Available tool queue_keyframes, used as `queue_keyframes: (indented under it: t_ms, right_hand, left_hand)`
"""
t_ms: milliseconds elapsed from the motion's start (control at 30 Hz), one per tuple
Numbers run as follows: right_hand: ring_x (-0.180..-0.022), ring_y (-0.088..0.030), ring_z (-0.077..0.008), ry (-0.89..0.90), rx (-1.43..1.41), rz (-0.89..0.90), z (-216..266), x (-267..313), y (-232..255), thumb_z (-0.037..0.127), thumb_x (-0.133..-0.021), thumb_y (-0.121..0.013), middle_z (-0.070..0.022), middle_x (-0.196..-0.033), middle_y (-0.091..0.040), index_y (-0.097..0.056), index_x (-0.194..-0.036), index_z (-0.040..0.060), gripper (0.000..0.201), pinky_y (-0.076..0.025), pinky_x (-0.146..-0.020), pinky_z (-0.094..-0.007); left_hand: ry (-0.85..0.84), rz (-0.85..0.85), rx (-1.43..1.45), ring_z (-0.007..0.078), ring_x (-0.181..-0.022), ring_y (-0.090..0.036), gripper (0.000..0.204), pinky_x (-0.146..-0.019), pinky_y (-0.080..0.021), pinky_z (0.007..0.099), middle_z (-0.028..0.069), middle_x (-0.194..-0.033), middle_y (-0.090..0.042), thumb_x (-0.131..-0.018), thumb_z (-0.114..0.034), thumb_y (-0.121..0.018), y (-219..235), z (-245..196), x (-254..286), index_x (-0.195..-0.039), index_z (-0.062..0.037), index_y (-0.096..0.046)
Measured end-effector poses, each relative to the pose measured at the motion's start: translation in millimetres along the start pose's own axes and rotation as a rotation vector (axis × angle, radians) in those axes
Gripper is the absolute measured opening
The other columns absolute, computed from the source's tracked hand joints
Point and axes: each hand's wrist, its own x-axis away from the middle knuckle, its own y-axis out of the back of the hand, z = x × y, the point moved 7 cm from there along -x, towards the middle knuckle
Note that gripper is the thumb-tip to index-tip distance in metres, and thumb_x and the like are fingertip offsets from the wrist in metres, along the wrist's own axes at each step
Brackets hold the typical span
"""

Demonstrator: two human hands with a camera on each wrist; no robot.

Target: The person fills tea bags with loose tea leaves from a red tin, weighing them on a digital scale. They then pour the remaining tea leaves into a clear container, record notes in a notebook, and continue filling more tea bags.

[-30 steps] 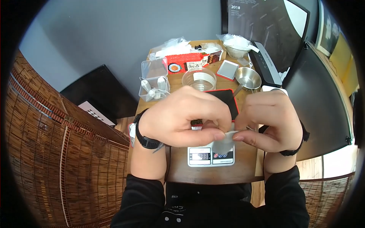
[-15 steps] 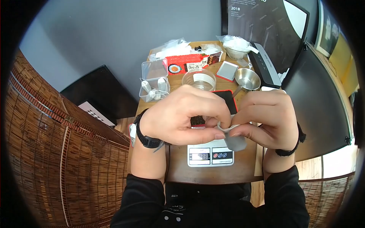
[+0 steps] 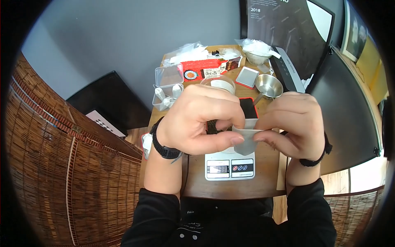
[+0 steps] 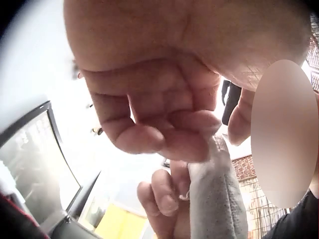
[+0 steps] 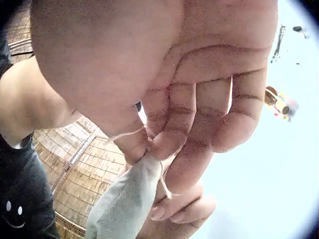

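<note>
A small white drawstring bag (image 3: 245,144) hangs between both hands, its rim stretched across the top. My left hand (image 3: 205,119) pinches one side of this rim between thumb and fingers. On the opposite side, my right hand (image 3: 294,119) pinches the rim in the same way. Thin cord (image 5: 167,184) trails from the bag's top in the right wrist view. Below the bag is a white kitchen scale (image 3: 222,157) with a lit display, partly covered by the hands. Behind the hands lies a red-rimmed black tray (image 3: 248,108), with dark loose bits showing past the left fingers.
Farther back stand a clear round bowl (image 3: 210,81), a steel pan (image 3: 269,85) and a small red-edged scale (image 3: 247,77). A clear box (image 3: 158,99) with white items is at left, near red packaging (image 3: 201,65). A long black appliance (image 3: 286,70) lies at right.
The bag's rim, bunched between the fingertips before, is now spread wider, and the bag hangs straighter. Both hands keep their pinch and have shifted only slightly.
</note>
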Motion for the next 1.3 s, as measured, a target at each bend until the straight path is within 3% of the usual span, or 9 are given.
queue_keyframes:
  t_ms: [133, 233, 300, 400, 433, 667, 833, 1100, 1300]
  right_hand:
    - [-0.06, -0.063, -0.0276, 0.073, 0.072, 0.024, 9.8, -4.6, 1.0, 0.014, -0.076, -0.089, -0.0051, -0.071, -0.064, -0.075, -0.084, 0.0091, 0.017, -0.047, -0.053, -0.0355]
    - [-0.061, -0.065, -0.0271, 0.019, 0.001, -0.047, 7.3, -2.0, 4.4, 0.014, -0.076, -0.09, -0.0058, -0.073, -0.067, -0.075, -0.083, 0.0075, 0.017, -0.049, -0.053, -0.0349]
    - [-0.062, -0.068, -0.025, -0.003, 0.053, -0.176, 7.3, -0.2, 13.0, 0.01, -0.077, -0.089, -0.0072, -0.075, -0.07, -0.076, -0.085, 0.0049, 0.016, -0.051, -0.054, -0.0326]
    - [-0.062, -0.069, -0.0216, -0.046, 0.102, -0.327, 6.6, 1.8, 20.2, 0.005, -0.079, -0.088, -0.0083, -0.075, -0.072, -0.077, -0.086, 0.0031, 0.013, -0.052, -0.056, -0.0298]
    - [-0.061, -0.069, -0.0194, -0.052, 0.116, -0.347, 5.9, 2.8, 20.7, 0.002, -0.082, -0.087, -0.0092, -0.074, -0.072, -0.078, -0.089, 0.0023, 0.012, -0.052, -0.056, -0.0283]
    - [-0.06, -0.069, -0.0179, -0.168, 0.15, -0.324, -1.7, 4.0, 18.4, 0.004, -0.083, -0.088, -0.0093, -0.074, -0.072, -0.077, -0.091, 0.0014, 0.013, -0.052, -0.055, -0.0271]
    - [-0.06, -0.069, -0.0191, -0.343, 0.065, -0.133, -18.4, 8.3, 4.8, 0.011, -0.084, -0.088, -0.0078, -0.073, -0.072, -0.077, -0.09, 0.0042, 0.014, -0.053, -0.057, -0.029]
    - [-0.067, -0.074, -0.0238, -0.405, 0.067, 0.162, -29.3, 11.2, -9.2, 0.013, -0.087, -0.084, -0.0079, -0.073, -0.074, -0.077, -0.091, 0.0053, 0.012, -0.056, -0.062, -0.0333]
    - [-0.07, -0.075, -0.0246, -0.42, 0.079, 0.174, -35.3, 10.8, -13.1, 0.013, -0.087, -0.083, -0.0092, -0.075, -0.075, -0.078, -0.094, 0.0047, 0.012, -0.057, -0.066, -0.0347]
  left_hand:
    - [-0.037, 0.028, 0.006, 0.0257, -0.056, -0.054, 0.034, -0.056, -0.043, 0.0358, 0.0078, -0.062, -0.054, -0.086, -0.026, -0.083, 2.1, 1.1, -1.1, -0.071, 0.0, -0.067]
    - [-0.132, 0.001, 0.067, 0.0214, -0.069, -0.061, 0.035, -0.065, -0.048, 0.0338, 0.007, -0.078, -0.065, -0.086, -0.03, -0.087, 6.7, 1.3, 3.7, -0.094, 0.0012, -0.073]
    - [0.083, -0.131, 0.165, 0.0169, -0.091, -0.067, 0.063, -0.079, -0.052, 0.0319, 0.0062, -0.106, -0.072, -0.081, -0.028, -0.094, 6.2, 15.5, 3.7, -0.129, 0.0008, -0.065]
    - [0.315, -0.012, 0.253, 0.0159, -0.114, -0.066, 0.093, -0.09, -0.052, 0.0305, 0.0076, -0.128, -0.069, -0.074, -0.019, -0.1, -7.2, 23.2, 2.7, -0.149, -0.0024, -0.048]
    - [0.267, -0.056, 0.219, 0.0183, -0.089, -0.074, 0.076, -0.078, -0.06, 0.0313, 0.0106, -0.105, -0.077, -0.078, -0.015, -0.097, -10.3, 22.3, 0.0, -0.138, -0.003, -0.053]
    - [0.514, -0.16, 0.511, 0.0174, -0.1, -0.075, 0.06, -0.082, -0.061, 0.0302, 0.0124, -0.116, -0.075, -0.089, 0.009, -0.08, -5.7, 34.5, 11.7, -0.142, 0.0005, -0.052]
    - [0.535, -0.162, 0.247, 0.0122, -0.09, -0.07, 0.031, -0.079, -0.059, 0.0284, 0.0063, -0.107, -0.072, -0.096, -0.004, -0.077, 21.7, 38.4, 22.7, -0.124, 0.001, -0.064]
    - [0.716, 0.037, -0.099, 0.0076, -0.088, -0.062, 0.023, -0.076, -0.051, 0.0269, 0.0006, -0.099, -0.068, -0.096, -0.005, -0.077, 25.5, 53.7, 30.7, -0.117, -0.002, -0.067]
    - [0.582, 0.178, -0.312, 0.0139, -0.073, -0.058, 0.026, -0.068, -0.048, 0.0309, 0.0058, -0.084, -0.065, -0.089, -0.005, -0.08, 8.3, 54.9, 23.4, -0.113, -0.002, -0.069]
